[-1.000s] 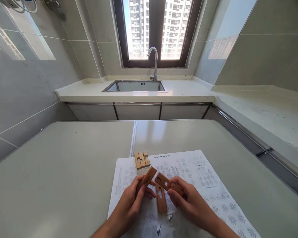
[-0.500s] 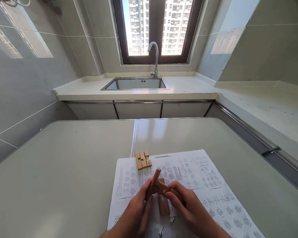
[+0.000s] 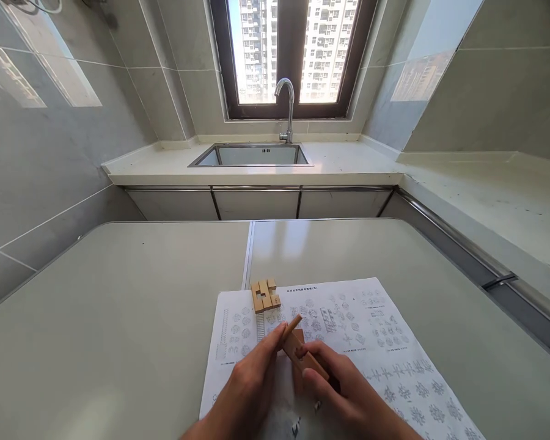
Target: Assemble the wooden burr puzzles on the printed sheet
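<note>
My left hand (image 3: 253, 371) is closed around a reddish-brown wooden puzzle piece (image 3: 293, 325), whose end sticks up past the fingertips. My right hand (image 3: 341, 380) pinches a second wooden piece (image 3: 312, 363) with a cut-out in it. The two pieces meet at an angle between my hands; whether they are interlocked cannot be made out. Below them another wooden piece (image 3: 297, 380) lies on the printed sheet (image 3: 348, 324), largely covered by my right hand and the held piece. At the sheet's upper left edge sits a group of lighter notched wooden pieces (image 3: 266, 296), side by side.
The sheet, full of small line diagrams, rests on a pale table (image 3: 119, 318) with a seam. Small dark-and-white scraps (image 3: 296, 426) lie near my wrists. Beyond the table are a counter with a sink (image 3: 252, 156), a faucet (image 3: 289, 110) and a window.
The piece in my right hand has turned to a steeper slant, lower end toward me. The left-hand piece has tipped to the right, and my right hand covers more of the piece below.
</note>
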The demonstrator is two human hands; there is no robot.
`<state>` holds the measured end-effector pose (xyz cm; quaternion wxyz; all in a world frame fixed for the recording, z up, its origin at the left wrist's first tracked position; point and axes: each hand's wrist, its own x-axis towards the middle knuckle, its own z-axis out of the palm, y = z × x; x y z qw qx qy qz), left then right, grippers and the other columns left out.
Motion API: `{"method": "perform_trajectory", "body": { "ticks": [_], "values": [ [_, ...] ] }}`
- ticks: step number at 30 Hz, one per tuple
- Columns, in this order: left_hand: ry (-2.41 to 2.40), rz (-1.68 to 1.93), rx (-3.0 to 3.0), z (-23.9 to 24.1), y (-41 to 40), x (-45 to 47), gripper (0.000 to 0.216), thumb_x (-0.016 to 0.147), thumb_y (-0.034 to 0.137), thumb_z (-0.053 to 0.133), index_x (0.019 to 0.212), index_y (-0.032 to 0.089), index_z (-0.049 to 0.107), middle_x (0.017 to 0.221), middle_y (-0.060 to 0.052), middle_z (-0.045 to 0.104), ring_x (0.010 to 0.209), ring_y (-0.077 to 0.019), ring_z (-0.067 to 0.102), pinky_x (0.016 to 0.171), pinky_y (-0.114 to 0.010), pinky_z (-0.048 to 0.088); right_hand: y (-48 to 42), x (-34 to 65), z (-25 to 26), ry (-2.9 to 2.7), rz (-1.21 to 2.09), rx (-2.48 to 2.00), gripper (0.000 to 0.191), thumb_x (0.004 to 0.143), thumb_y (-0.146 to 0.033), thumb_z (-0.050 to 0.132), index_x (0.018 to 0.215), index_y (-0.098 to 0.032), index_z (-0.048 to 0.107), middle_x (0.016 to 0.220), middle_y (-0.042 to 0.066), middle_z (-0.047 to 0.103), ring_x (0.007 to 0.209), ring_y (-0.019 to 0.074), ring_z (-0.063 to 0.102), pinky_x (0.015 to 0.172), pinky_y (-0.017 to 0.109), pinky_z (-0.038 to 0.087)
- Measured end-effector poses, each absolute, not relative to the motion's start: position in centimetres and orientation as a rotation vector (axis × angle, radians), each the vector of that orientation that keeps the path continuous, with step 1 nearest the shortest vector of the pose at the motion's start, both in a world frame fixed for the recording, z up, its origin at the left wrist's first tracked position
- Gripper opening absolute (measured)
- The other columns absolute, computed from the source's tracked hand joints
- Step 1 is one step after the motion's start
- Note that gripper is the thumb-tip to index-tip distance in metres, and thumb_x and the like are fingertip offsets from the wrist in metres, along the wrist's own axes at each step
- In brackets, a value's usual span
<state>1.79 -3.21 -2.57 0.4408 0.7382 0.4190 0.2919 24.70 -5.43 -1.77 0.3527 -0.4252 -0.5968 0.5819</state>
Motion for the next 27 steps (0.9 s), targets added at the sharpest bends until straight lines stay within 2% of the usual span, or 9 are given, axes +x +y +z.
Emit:
{"method": "perform_trajectory", "body": {
  "ticks": [3, 7, 11, 19, 27],
  "values": [
    [1.042, 0.793, 1.844, -2.3, -3.1, 1.4, 0.073, 0.099, 0.020, 0.063, 0.162, 0.041, 0.033, 0.166, -0.003, 0.045, 0.148, -0.0297, 0.050, 0.123, -0.052, 0.044, -5.5, 24.7, -1.4, -1.522, 1.640, -0.994, 0.042, 0.098, -0.058, 0.059, 0.120, -0.022, 0.061, 0.088, 0.002, 0.059, 0.075, 0.0174, 0.051, 0.068, 0.028, 0.043],
    [1.034, 0.829, 1.876, -2.0, -3.0, 1.3, 0.069, 0.099, 0.017, 0.061, 0.160, 0.039, 0.037, 0.162, -0.004, 0.050, 0.144, -0.0284, 0.054, 0.120, -0.050, 0.048, -5.3, 24.7, -1.4, -1.561, 1.652, -1.003, 0.041, 0.099, -0.060, 0.058, 0.095, -0.019, 0.062, 0.074, -0.001, 0.054, 0.064, 0.0143, 0.045, 0.059, 0.026, 0.037],
    [0.969, 0.818, 1.889, -1.6, -2.8, 1.4, 0.068, 0.100, 0.017, 0.061, 0.160, 0.039, 0.037, 0.163, -0.004, 0.048, 0.145, -0.0279, 0.054, 0.121, -0.049, 0.047, -5.3, 24.6, -1.9, -1.593, 1.613, -1.023, 0.048, 0.099, -0.062, 0.056, 0.075, -0.022, 0.047, 0.063, -0.003, 0.053, 0.056, 0.0132, 0.044, 0.056, 0.026, 0.036],
    [0.906, 0.804, 1.747, -1.0, -3.2, 2.1, 0.054, 0.104, 0.021, 0.058, 0.154, 0.038, 0.050, 0.155, -0.003, 0.058, 0.141, -0.0273, 0.058, 0.121, -0.050, 0.047, -5.4, 24.7, -2.6, -1.634, 1.541, -1.076, 0.043, 0.101, -0.056, 0.057, 0.076, -0.023, 0.043, 0.062, -0.002, 0.055, 0.056, 0.0137, 0.048, 0.055, 0.025, 0.038],
    [0.792, 0.749, 2.018, -0.7, -3.7, 2.6, 0.057, 0.106, 0.013, 0.050, 0.156, 0.038, 0.043, 0.151, -0.003, 0.061, 0.134, -0.0229, 0.063, 0.113, -0.041, 0.055, -5.5, 24.9, -2.9, -1.624, 1.470, -1.153, 0.034, 0.099, -0.043, 0.060, 0.076, -0.023, 0.045, 0.062, -0.004, 0.052, 0.057, 0.0136, 0.046, 0.055, 0.026, 0.038]
  ]
}}
